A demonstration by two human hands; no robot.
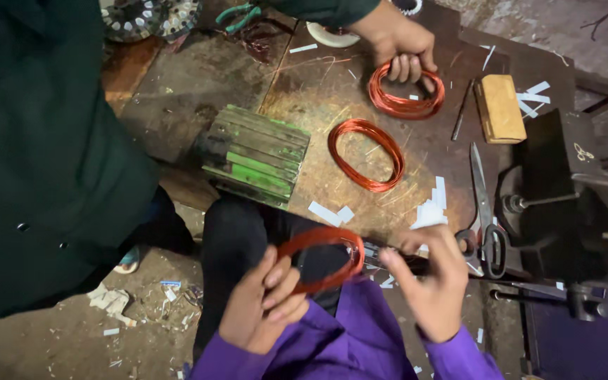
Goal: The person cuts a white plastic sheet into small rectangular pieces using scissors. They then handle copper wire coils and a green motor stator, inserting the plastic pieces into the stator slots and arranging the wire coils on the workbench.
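My left hand (262, 302) grips an orange-red copper wire coil (321, 257) by its lower left edge, over my lap. My right hand (431, 278) pinches a thin dark tool (378, 255) whose tip meets the coil's right side. My sleeves are purple. Two more copper coils lie on the worn wooden bench (198, 77): one coil (366, 155) loose in the middle, and a far coil (406, 91) under another person's hand (395, 39).
A green-painted wooden block (255, 156) sits at the bench's near left edge. Scissors (485, 211), a tan wooden block (499, 109), a dark rod (461, 111) and white paper strips (431, 207) lie to the right. A black vise (571, 204) stands at far right. A person in dark green (43, 155) stands left.
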